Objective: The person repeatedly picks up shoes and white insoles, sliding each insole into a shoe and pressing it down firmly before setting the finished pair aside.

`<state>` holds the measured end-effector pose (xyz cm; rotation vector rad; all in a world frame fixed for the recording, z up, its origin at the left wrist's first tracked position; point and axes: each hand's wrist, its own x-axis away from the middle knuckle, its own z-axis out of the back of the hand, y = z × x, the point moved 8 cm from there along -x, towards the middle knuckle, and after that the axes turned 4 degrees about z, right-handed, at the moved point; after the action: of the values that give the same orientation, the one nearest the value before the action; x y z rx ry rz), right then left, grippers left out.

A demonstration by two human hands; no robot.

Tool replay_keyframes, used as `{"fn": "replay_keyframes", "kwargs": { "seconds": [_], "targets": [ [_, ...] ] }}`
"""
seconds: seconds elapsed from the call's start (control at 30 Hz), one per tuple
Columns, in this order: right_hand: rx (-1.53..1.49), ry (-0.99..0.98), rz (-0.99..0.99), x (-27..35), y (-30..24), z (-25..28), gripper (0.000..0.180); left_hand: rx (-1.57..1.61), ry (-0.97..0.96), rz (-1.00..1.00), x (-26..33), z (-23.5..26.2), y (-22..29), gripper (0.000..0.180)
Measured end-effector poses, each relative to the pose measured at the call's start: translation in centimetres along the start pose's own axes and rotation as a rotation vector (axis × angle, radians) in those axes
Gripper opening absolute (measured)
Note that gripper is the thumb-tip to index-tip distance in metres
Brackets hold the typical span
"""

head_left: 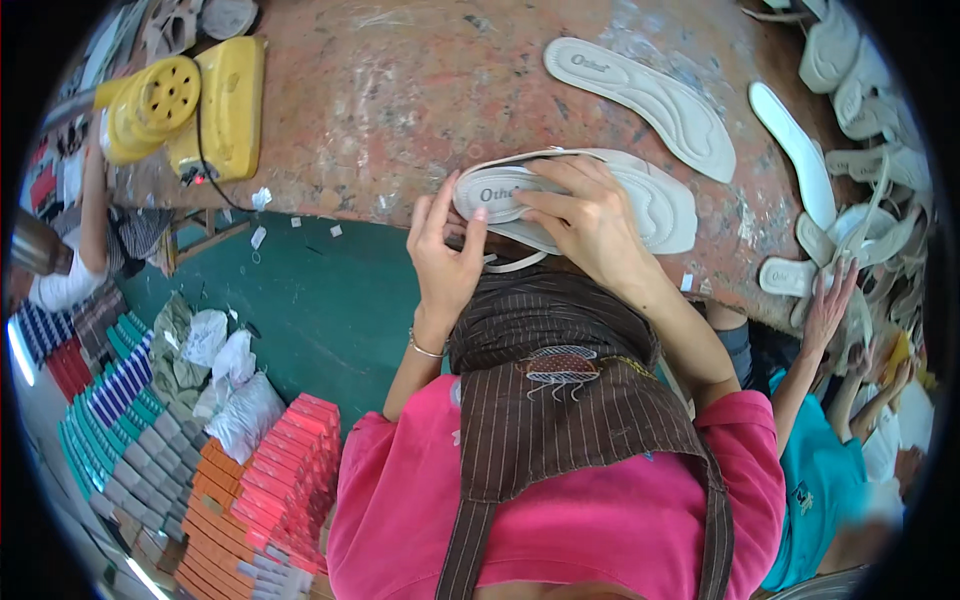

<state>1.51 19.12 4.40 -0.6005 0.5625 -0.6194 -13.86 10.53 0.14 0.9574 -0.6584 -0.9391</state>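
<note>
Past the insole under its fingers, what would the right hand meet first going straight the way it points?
Likely the left hand, at the printed end of the insole; depth is unclear.

Green floor (310, 300) beside a worn brown worktable (400, 90)

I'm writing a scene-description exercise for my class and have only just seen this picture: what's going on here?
A person in a pink top works at a bench. Their left hand grips the heel end of a pale insole, while their right hand reaches across its middle. A loose insole lies just beyond. To the right, a co-worker's hand is among pale footwear pieces; a yellow device stands at the left.
</note>
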Motion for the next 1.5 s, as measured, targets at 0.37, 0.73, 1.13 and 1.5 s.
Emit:
{"fn": "replay_keyframes", "kwargs": {
  "seconds": [0.37,0.73,1.13,1.5],
  "targets": [
    [0.102,-0.105,0.034,0.1,0.3,-1.6,0.033,0.133,0.076,0.144,-1.8,-0.4,-1.9,0.025],
    [0.055,-0.328,0.202,0.8,-0.7,-3.6,0.035,-0.016,0.106,0.17,-2.6,-0.7,-2.2,0.007],
    [0.594,0.36,-0.254,0.8,3.8,6.9,0.027,-0.233,-0.222,0.081,1.6,-3.2,0.2,0.011],
    [0.16,0.082,-0.287,6.2,-1.8,8.0,0.017,-0.444,-0.6,-0.55,9.5,-9.4,9.1,0.021]
  ]
}}
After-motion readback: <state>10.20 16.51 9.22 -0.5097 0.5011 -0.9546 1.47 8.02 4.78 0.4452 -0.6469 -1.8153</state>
